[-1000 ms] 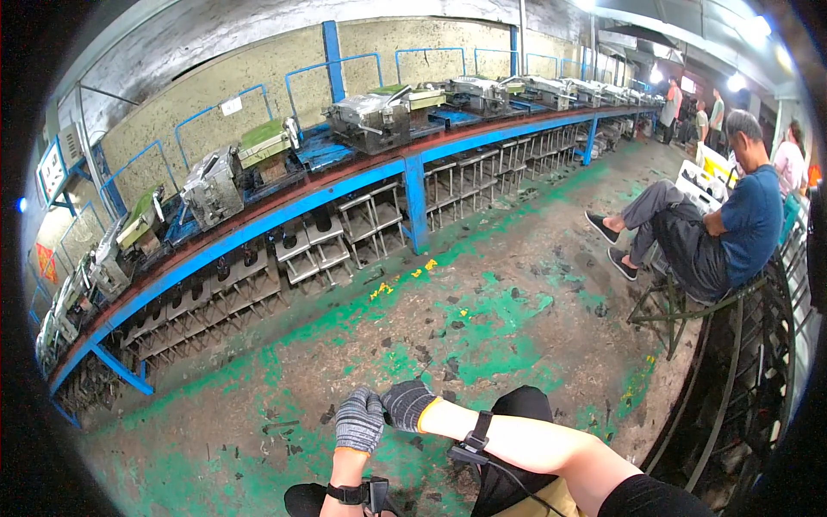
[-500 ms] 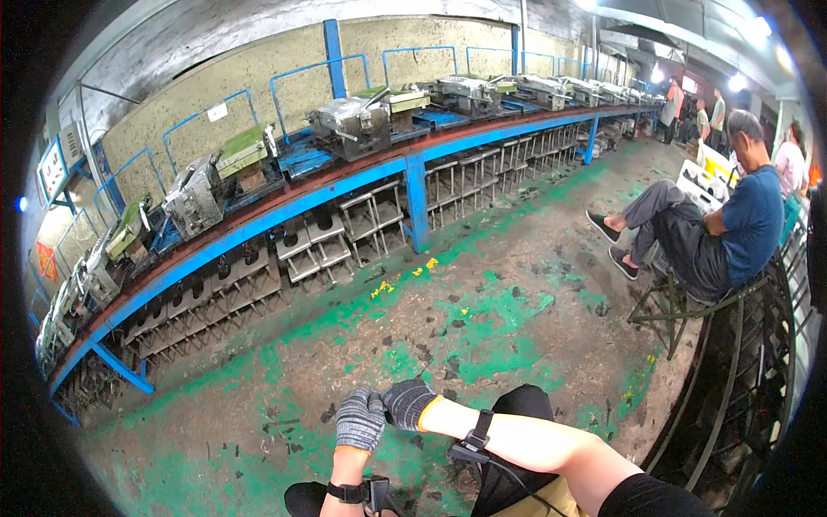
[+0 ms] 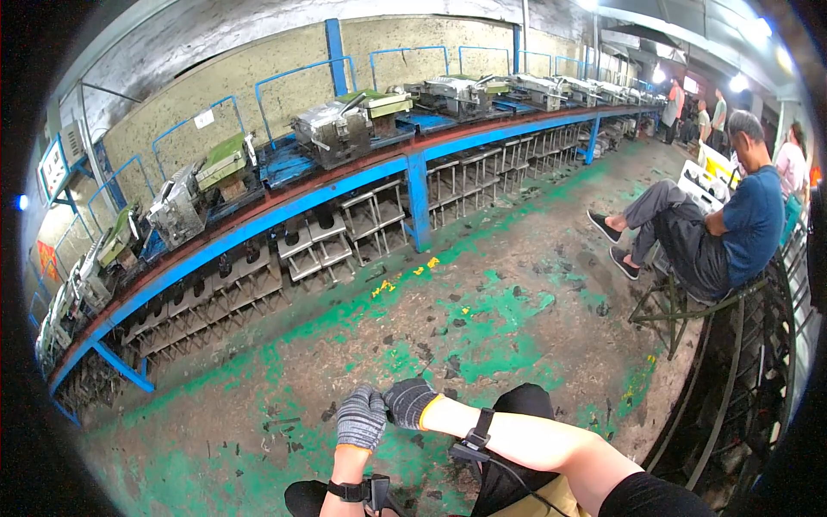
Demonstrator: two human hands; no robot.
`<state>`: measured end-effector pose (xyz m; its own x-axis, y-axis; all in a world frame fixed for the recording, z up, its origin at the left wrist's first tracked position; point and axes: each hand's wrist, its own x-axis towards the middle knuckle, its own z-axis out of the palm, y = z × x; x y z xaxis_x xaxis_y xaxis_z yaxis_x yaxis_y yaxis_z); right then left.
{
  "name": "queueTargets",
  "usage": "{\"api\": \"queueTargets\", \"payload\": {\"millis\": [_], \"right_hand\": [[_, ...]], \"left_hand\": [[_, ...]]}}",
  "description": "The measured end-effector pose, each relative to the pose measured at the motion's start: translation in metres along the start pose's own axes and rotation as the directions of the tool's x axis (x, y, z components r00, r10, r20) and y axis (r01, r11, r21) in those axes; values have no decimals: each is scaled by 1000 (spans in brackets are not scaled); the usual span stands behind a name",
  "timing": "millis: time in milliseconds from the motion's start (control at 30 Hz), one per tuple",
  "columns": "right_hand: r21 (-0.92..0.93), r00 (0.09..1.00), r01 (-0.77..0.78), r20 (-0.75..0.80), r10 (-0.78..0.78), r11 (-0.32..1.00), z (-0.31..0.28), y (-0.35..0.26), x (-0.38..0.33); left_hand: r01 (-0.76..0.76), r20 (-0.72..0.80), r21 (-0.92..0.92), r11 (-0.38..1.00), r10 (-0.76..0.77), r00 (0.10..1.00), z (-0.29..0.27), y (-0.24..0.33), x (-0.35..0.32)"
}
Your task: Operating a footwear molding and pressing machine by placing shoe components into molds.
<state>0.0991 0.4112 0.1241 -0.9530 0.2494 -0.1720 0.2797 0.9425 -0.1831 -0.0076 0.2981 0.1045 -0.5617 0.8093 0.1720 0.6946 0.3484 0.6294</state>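
My left hand (image 3: 360, 419) wears a striped grey knit glove, with its fingers curled closed. Right beside it, seemingly touching, is my right hand (image 3: 409, 404) in a similar glove with a yellow-orange cuff; its fingers are bent closed too. Whatever either hand might hold is hidden by the gloves. Both hands hover in front of my knees, above the worn green floor (image 3: 508, 336). A black strap with a small device (image 3: 472, 445) sits on my right wrist, and another strapped device (image 3: 376, 493) on my left.
Metal moulds (image 3: 332, 133) stand along a blue-framed line (image 3: 284, 197) across the far side, with metal racks (image 3: 314, 250) beneath. At right, a seated person (image 3: 746, 215) leans beside dark metal frames (image 3: 758, 362). More people (image 3: 674, 108) stand farther back. Dark scraps litter the floor.
The moulds and the blue rails above them have shifted left along the line. My hands have stayed in nearly the same place and pose.
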Motion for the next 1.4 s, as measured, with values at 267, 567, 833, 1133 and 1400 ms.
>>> {"api": "queueTargets", "payload": {"millis": [267, 567, 833, 1133, 1400], "right_hand": [[-1, 1000, 20, -14, -20, 1000, 5, -1, 3], [27, 1000, 5, 2, -5, 1000, -2, -4, 0], [21, 1000, -5, 31, 5, 1000, -4, -4, -1], [18, 1000, 13, 16, -14, 1000, -2, -4, 0], [21, 1000, -9, 11, 9, 1000, -5, -5, -2]], "left_hand": [[-28, -20, 54, 998, 29, 999, 2, -7, -2], [-49, -34, 46, 998, 51, 998, -1, -3, -3], [-62, -35, 66, 996, 64, 997, 3, -7, -2], [-75, -37, 84, 994, 78, 996, 0, -4, -3], [-45, -10, 106, 993, 47, 999, 2, -6, -2]]}}
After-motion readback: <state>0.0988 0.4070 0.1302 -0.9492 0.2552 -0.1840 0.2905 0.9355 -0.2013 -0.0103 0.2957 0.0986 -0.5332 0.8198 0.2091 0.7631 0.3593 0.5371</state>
